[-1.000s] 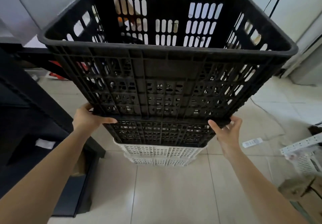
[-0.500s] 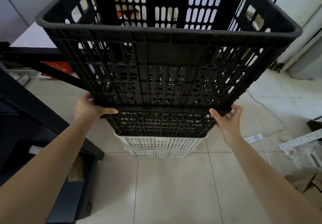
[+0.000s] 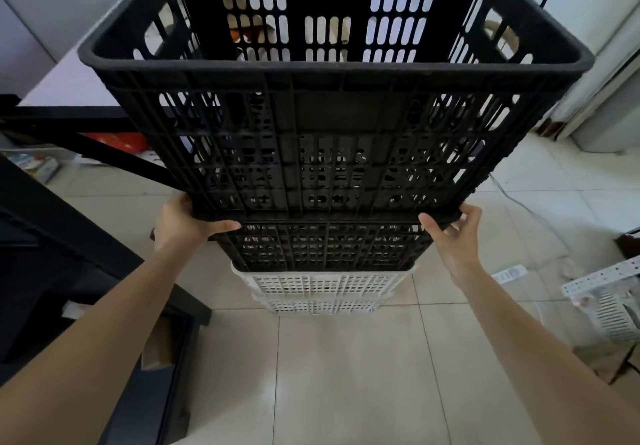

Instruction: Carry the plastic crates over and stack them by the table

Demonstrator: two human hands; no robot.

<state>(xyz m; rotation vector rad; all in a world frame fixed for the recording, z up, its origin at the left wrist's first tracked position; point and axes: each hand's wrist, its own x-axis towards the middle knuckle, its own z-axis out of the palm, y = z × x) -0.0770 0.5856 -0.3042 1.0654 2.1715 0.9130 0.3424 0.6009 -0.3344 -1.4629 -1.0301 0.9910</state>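
Nearest the viewer, two bare forearms reach out over the tiled floor (image 3: 346,375). Beyond them, the left hand (image 3: 180,225) and right hand (image 3: 453,237) each keep a closed grip on a bottom corner of the top black crate (image 3: 329,154), thumbs in front, fingers curled behind. Over the last second it has barely shifted. It sits on or just above a lower black crate (image 3: 325,250) atop white crates (image 3: 322,292), right of the counter (image 3: 65,81). It is probably being seated on the stack, not yet released.
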